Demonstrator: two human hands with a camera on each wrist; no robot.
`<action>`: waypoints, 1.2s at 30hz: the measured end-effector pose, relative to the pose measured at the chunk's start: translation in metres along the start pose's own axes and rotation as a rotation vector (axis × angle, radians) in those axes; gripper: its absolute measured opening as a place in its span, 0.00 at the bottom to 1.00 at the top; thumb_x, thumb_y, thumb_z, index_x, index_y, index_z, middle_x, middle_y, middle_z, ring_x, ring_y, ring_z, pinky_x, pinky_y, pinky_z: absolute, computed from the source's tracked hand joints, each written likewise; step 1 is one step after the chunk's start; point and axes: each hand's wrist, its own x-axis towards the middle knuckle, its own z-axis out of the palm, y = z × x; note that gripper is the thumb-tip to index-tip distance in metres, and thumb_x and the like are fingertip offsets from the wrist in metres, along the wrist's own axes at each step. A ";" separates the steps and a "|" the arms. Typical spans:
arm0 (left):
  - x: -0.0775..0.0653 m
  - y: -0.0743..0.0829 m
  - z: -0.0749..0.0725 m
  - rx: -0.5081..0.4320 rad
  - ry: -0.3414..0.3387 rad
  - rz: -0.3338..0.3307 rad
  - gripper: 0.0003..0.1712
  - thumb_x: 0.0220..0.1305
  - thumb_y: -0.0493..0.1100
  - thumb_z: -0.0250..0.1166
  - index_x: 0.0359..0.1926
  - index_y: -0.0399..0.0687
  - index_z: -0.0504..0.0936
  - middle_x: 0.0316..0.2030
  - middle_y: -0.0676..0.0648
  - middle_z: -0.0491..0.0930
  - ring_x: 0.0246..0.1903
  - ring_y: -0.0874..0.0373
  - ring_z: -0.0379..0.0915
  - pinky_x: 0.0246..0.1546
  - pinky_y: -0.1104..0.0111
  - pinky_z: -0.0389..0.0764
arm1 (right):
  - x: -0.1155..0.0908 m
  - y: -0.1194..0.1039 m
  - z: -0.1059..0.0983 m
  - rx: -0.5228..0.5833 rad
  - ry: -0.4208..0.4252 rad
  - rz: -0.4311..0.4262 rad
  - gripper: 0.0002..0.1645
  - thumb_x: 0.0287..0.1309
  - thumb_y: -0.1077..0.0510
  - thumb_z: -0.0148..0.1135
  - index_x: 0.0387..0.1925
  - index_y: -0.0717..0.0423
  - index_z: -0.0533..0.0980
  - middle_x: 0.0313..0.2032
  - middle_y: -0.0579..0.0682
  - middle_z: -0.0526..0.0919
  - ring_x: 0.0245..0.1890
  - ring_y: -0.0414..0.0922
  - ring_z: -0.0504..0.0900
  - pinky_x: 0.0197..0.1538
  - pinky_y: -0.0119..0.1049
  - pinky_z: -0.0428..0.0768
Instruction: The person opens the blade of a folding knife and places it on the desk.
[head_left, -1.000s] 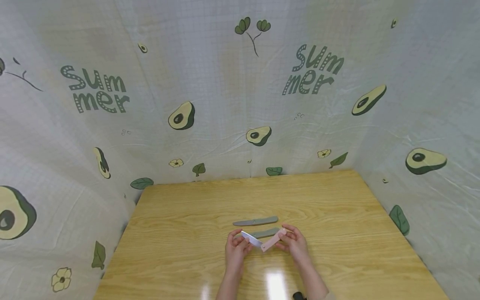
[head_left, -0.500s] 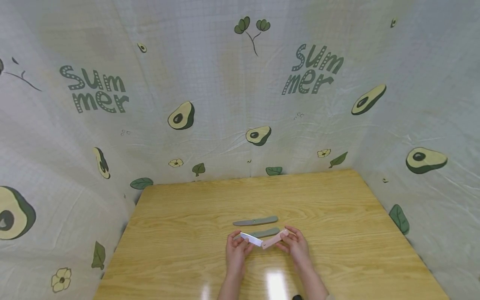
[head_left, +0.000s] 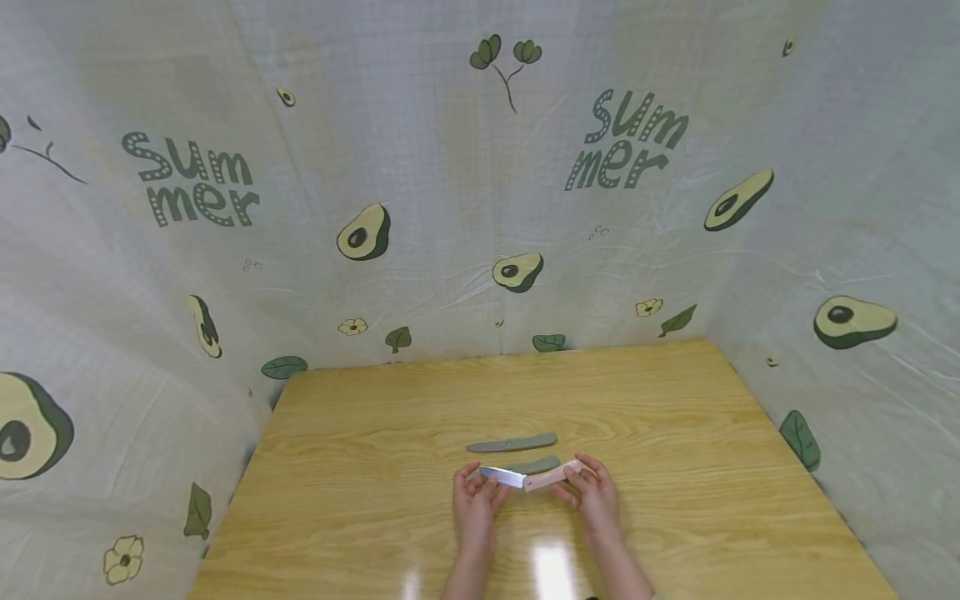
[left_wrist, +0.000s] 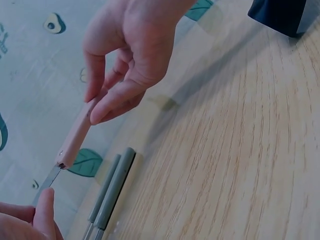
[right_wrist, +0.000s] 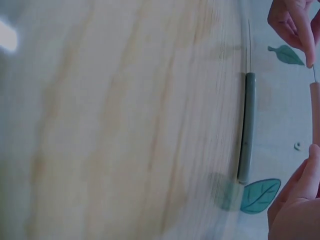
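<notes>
A folding knife (head_left: 546, 478) with a pink handle and shiny blade is held between both hands above the table, its blade swung nearly in line with the handle. My left hand (head_left: 473, 508) pinches the blade between thumb and fingers. At the handle's far end, my right hand (head_left: 597, 500) grips the pink part; the left wrist view shows this handle (left_wrist: 77, 135) in its fingertips. Just behind lie two green-handled folding knives, both unfolded: the farther knife (head_left: 512, 442) in full view, the nearer knife (head_left: 542, 465) partly hidden by the left hand and the pink knife.
The wooden table (head_left: 360, 467) is enclosed by a pale curtain (head_left: 435, 167) printed with avocados, leaves and lettering. A dark object (left_wrist: 277, 16) shows at the top right of the left wrist view. Light glares off the table's front.
The pink knife has unfolded from a clear V to almost straight. My right hand has shifted slightly right with the handle; the left keeps its pinch on the blade.
</notes>
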 end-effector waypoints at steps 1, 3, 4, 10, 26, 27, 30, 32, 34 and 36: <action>-0.001 0.000 0.001 -0.008 0.006 0.002 0.25 0.63 0.23 0.53 0.60 0.29 0.58 0.39 0.40 0.67 0.35 0.55 0.76 0.44 0.63 0.85 | 0.000 0.000 0.000 0.017 0.005 -0.005 0.24 0.64 0.72 0.54 0.59 0.72 0.61 0.38 0.49 0.76 0.34 0.39 0.82 0.43 0.35 0.86; -0.002 -0.001 0.002 -0.008 0.018 0.009 0.25 0.64 0.23 0.52 0.60 0.28 0.58 0.38 0.41 0.66 0.35 0.55 0.76 0.44 0.63 0.85 | -0.001 0.001 0.001 0.046 0.012 -0.013 0.22 0.64 0.73 0.54 0.58 0.72 0.62 0.37 0.49 0.76 0.33 0.39 0.83 0.42 0.36 0.86; -0.003 -0.001 0.002 -0.005 0.023 0.011 0.24 0.64 0.24 0.52 0.60 0.28 0.57 0.38 0.42 0.65 0.35 0.55 0.76 0.45 0.63 0.85 | -0.001 0.000 0.001 0.054 0.014 -0.013 0.21 0.64 0.73 0.53 0.57 0.72 0.62 0.38 0.49 0.76 0.33 0.39 0.83 0.43 0.36 0.86; -0.006 -0.002 0.004 -0.015 0.046 0.018 0.24 0.65 0.24 0.51 0.60 0.28 0.56 0.38 0.41 0.65 0.36 0.53 0.77 0.46 0.63 0.84 | -0.003 -0.002 0.002 0.069 0.010 0.014 0.22 0.66 0.71 0.52 0.59 0.70 0.59 0.40 0.49 0.74 0.34 0.39 0.83 0.46 0.35 0.85; -0.011 -0.003 0.010 -0.039 0.074 0.050 0.23 0.64 0.23 0.49 0.59 0.28 0.54 0.42 0.38 0.63 0.39 0.53 0.74 0.48 0.64 0.84 | -0.007 -0.004 0.004 0.103 0.031 0.046 0.23 0.68 0.69 0.50 0.61 0.68 0.57 0.41 0.50 0.74 0.38 0.40 0.81 0.52 0.38 0.83; -0.011 -0.005 0.010 -0.042 0.080 0.055 0.23 0.64 0.23 0.49 0.58 0.28 0.54 0.41 0.38 0.63 0.39 0.53 0.73 0.48 0.64 0.84 | -0.008 -0.004 0.005 0.110 0.032 0.045 0.23 0.68 0.69 0.50 0.61 0.68 0.56 0.41 0.50 0.74 0.38 0.40 0.81 0.52 0.38 0.83; -0.011 -0.007 0.011 -0.057 0.096 0.066 0.22 0.64 0.23 0.49 0.57 0.29 0.54 0.40 0.39 0.62 0.39 0.54 0.73 0.47 0.65 0.84 | -0.009 -0.005 0.006 0.123 0.043 0.053 0.22 0.68 0.69 0.50 0.60 0.67 0.57 0.41 0.49 0.74 0.38 0.39 0.82 0.52 0.38 0.83; -0.011 -0.008 0.012 -0.062 0.103 0.072 0.22 0.64 0.23 0.49 0.56 0.29 0.54 0.40 0.39 0.62 0.38 0.54 0.72 0.46 0.65 0.84 | -0.009 -0.006 0.007 0.127 0.045 0.057 0.22 0.69 0.68 0.50 0.60 0.66 0.57 0.40 0.49 0.75 0.38 0.39 0.82 0.52 0.38 0.83; -0.011 -0.007 0.012 -0.066 0.105 0.076 0.22 0.64 0.23 0.49 0.57 0.29 0.54 0.40 0.39 0.63 0.39 0.54 0.72 0.47 0.65 0.84 | -0.010 -0.006 0.007 0.131 0.043 0.064 0.21 0.69 0.68 0.50 0.60 0.66 0.57 0.40 0.48 0.75 0.38 0.39 0.82 0.52 0.38 0.83; -0.010 -0.006 0.011 -0.067 0.102 0.075 0.22 0.65 0.23 0.49 0.58 0.29 0.54 0.40 0.39 0.63 0.39 0.54 0.72 0.47 0.64 0.84 | -0.009 -0.007 0.007 0.133 0.038 0.070 0.21 0.69 0.68 0.50 0.60 0.65 0.57 0.40 0.48 0.75 0.38 0.39 0.81 0.52 0.38 0.83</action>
